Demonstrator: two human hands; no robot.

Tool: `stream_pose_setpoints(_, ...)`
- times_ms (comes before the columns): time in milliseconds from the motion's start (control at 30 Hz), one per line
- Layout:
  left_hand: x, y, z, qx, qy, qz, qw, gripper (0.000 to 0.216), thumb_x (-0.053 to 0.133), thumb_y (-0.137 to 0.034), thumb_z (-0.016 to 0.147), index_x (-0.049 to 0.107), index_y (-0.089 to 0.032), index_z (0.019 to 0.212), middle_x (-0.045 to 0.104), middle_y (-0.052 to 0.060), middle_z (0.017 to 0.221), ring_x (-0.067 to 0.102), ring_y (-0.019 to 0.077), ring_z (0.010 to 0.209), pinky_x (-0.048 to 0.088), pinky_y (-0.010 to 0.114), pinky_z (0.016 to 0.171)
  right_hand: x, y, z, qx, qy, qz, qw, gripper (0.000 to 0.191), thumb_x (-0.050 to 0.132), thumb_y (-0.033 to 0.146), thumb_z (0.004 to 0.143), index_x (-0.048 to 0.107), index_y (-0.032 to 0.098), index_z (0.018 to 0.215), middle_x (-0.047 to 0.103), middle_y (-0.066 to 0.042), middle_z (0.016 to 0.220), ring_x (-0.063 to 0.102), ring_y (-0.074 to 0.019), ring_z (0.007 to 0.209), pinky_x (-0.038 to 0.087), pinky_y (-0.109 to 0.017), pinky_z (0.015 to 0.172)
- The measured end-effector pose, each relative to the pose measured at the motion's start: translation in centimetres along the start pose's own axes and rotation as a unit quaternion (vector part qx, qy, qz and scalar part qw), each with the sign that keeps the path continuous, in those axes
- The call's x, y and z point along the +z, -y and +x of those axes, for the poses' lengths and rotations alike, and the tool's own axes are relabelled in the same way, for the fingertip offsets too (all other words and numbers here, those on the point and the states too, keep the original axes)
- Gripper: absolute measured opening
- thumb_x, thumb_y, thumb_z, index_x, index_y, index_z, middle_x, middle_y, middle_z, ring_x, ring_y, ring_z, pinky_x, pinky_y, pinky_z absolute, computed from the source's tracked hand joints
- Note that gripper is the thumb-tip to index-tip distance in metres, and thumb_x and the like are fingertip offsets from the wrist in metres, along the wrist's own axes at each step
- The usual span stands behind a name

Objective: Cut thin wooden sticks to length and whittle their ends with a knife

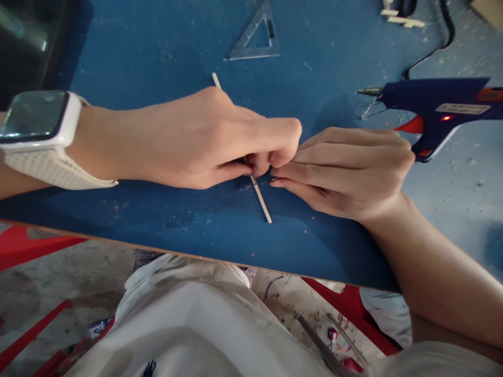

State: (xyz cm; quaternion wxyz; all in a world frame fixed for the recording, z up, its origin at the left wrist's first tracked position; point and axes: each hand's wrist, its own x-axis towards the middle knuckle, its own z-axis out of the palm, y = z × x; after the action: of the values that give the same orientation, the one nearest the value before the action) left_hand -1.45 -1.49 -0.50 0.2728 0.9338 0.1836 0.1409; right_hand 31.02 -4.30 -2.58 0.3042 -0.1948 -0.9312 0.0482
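Note:
A thin white stick (262,201) lies slantwise on the blue tabletop, its middle hidden under my left hand (212,136). Thumb and fingers of that hand are closed on the stick and press it down. From the right, my right hand (346,170) pinches a thin dark blade (268,181) between thumb and fingers. The blade reaches across the stick just below my left fingertips; most of it is hidden in the hand. Fine pale dust lies around that spot.
A blue glue gun (436,104) with a lit red light lies at the right, its cord behind it. A clear set square (257,39) lies further back. Pale scraps (403,20) are at the back right, and a dark object (29,42) stands at the back left.

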Motion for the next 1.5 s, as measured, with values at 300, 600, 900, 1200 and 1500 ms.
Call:
stream_pose_setpoints(300, 0.1, 0.1, -0.1, 0.047, -0.029, 0.002, 0.998, 0.032, 0.042, -0.028, 0.131, 0.074, -0.026, 0.131, 0.088, -0.004, 0.116, 0.087, 0.0134, 0.099, 0.063, 0.026, 0.092, 0.0, 0.0, -0.1, -0.025, 0.018, -0.075, 0.997, 0.020, 0.076, 0.048, 0.131, 0.091, 0.034, 0.132, 0.089, 0.008, 0.111, 0.090, -0.0150, 0.092, 0.075, -0.032, 0.078)
stream_pose_setpoints(600, 0.0, 0.0, -0.1, 0.039, -0.031, 0.004, 0.999, 0.037, 0.039, -0.028, 0.131, 0.076, -0.024, 0.132, 0.089, -0.003, 0.116, 0.089, 0.0142, 0.103, 0.067, 0.027, 0.095, 0.1, 0.2, 0.2, -0.057, 0.013, -0.052, 0.997, 0.016, 0.090, 0.026, 0.123, 0.078, 0.024, 0.133, 0.090, 0.005, 0.114, 0.087, -0.0177, 0.096, 0.069, -0.037, 0.078)
stream_pose_setpoints(900, 0.1, 0.2, -0.2, 0.028, -0.031, 0.011, 0.999, 0.038, 0.039, -0.032, 0.132, 0.077, -0.027, 0.131, 0.091, -0.005, 0.116, 0.090, 0.0145, 0.100, 0.066, 0.027, 0.091, 0.0, -0.4, -0.6, -0.024, 0.027, -0.059, 0.998, 0.043, 0.061, 0.064, 0.136, 0.096, 0.039, 0.135, 0.087, 0.007, 0.110, 0.091, -0.0139, 0.099, 0.075, -0.029, 0.085)
stream_pose_setpoints(1200, 0.1, -0.2, 0.1, 0.014, -0.012, -0.003, 1.000, 0.038, 0.040, -0.032, 0.128, 0.077, -0.027, 0.134, 0.088, -0.002, 0.114, 0.085, 0.0178, 0.096, 0.064, 0.030, 0.093, 0.1, 0.0, 0.1, -0.007, 0.010, -0.013, 1.000, 0.030, 0.072, 0.054, 0.133, 0.096, 0.038, 0.126, 0.088, 0.009, 0.107, 0.091, -0.0123, 0.096, 0.074, -0.027, 0.086)
stream_pose_setpoints(1500, 0.0, -0.5, 0.1, 0.040, -0.036, 0.024, 0.998, 0.029, 0.041, -0.024, 0.130, 0.070, -0.026, 0.133, 0.085, -0.004, 0.113, 0.079, 0.0108, 0.085, 0.058, 0.024, 0.082, 1.7, 1.8, 0.7, -0.050, -0.029, -0.092, 0.994, 0.023, 0.085, 0.029, 0.127, 0.082, 0.023, 0.105, 0.086, 0.007, 0.100, 0.085, -0.0129, 0.087, 0.067, -0.030, 0.072)
